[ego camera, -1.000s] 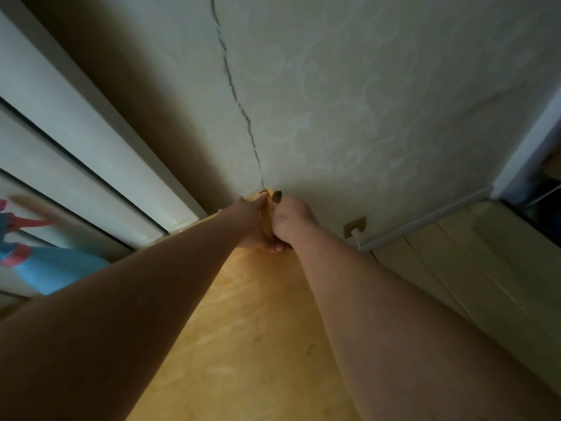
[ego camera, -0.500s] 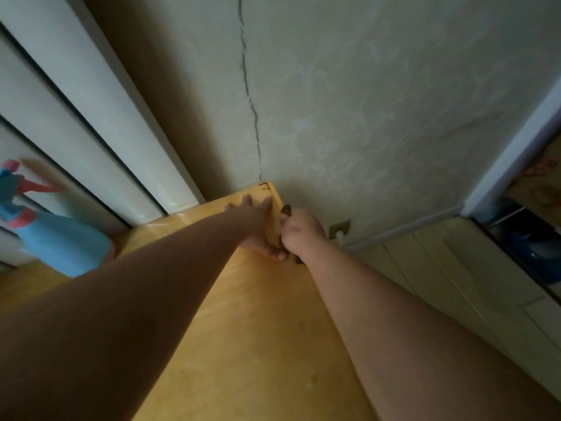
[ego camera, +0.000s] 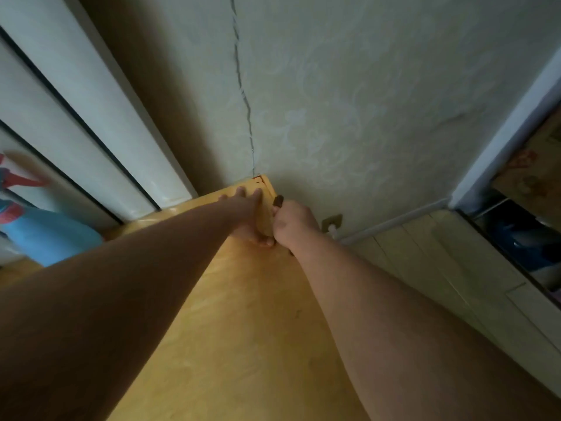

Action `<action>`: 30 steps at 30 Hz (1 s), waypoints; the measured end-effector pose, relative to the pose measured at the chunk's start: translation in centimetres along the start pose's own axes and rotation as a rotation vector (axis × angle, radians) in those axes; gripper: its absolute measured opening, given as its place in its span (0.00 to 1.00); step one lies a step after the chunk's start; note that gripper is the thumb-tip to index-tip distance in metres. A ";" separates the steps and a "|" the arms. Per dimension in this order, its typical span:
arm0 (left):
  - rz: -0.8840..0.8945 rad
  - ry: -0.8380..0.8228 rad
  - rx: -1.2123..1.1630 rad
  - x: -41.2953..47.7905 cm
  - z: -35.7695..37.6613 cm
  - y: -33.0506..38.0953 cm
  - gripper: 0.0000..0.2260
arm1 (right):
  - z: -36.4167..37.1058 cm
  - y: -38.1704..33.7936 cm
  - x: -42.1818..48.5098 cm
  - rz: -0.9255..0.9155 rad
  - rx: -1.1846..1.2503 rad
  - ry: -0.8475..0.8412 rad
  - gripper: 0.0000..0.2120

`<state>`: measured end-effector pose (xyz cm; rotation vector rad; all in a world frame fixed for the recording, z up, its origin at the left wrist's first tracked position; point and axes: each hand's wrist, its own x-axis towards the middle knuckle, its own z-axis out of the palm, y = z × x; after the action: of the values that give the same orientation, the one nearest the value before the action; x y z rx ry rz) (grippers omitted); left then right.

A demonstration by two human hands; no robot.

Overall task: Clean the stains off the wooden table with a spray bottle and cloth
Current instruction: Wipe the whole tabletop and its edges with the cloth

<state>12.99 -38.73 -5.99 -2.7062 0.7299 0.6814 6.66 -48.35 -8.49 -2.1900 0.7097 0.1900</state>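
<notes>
Table [ego camera: 243, 344]: wood, yellow; the far right corner meets the wall [ego camera: 364, 101]; a dark reddish stain [ego camera: 258, 178] sits on that very corner; a small dark mark [ego camera: 297, 312] lies near the right edge, closer in.

Left hand [ego camera: 247, 215]: reaches to the far right corner; fingers straight and spread, flat on the top just short of the stain; thumb out toward the right edge; it grips nothing.

Right hand [ego camera: 293, 223]: at the right edge, just beside the left hand and touching it; fingers curled; the thumb, with a dark nail, lies on top of the cloth.

Cloth [ego camera: 263, 221]: a yellow fold between the two hands at the right edge near the far corner; pinched by the right hand, the left hand against it; same colour as the table, so its outline is hard to tell.

Bottle [ego camera: 51, 235]: blue, red trigger head; blurred; at the far left edge against the window frame [ego camera: 91, 95]; well apart from both hands.

Wall: pale, patterned; a crack [ego camera: 243, 86] runs down to the table corner; a socket plate [ego camera: 332, 221] low on it, just right of the right hand.

Floor [ego camera: 440, 268]: pale boards right of the table; a white door frame [ego camera: 501, 141] beyond.
</notes>
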 end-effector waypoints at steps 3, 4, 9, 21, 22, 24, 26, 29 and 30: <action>-0.022 -0.023 0.001 -0.9 -0.3 1.0 0.57 | -0.1 1.9 -2.8 0.018 0.062 0.007 0.12; -0.017 -0.029 0.003 -1.3 -0.1 1.6 0.58 | -0.2 2.6 -3.7 0.027 0.086 0.003 0.12; 0.012 -0.027 0.035 -3.8 1.3 3.2 0.59 | -0.5 5.6 -8.8 0.049 0.153 -0.004 0.15; 0.121 0.015 -0.020 -9.7 4.4 3.9 0.60 | -0.8 11.0 -17.3 0.076 0.070 0.009 0.17; 0.129 0.005 -0.018 -9.4 4.2 3.8 0.61 | -0.6 10.9 -16.9 0.071 0.062 0.027 0.17; 0.127 -0.018 -0.018 -8.9 4.0 3.4 0.63 | -0.2 10.1 -15.9 0.031 0.038 0.049 0.18; 0.100 -0.037 -0.039 -8.6 3.6 3.2 0.63 | 0.1 9.0 -14.3 -0.024 0.030 0.066 0.19; 0.075 -0.020 -0.058 -7.3 3.0 2.8 0.61 | 0.5 6.7 -11.2 -0.062 0.039 0.090 0.21; 0.069 -0.009 -0.057 -6.6 2.8 2.4 0.62 | 0.7 6.0 -10.0 -0.068 0.020 0.101 0.21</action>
<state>5.62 -37.06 -5.33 -2.7382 0.8170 0.7407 -4.84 -46.66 -9.30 -2.2128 0.6888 0.0371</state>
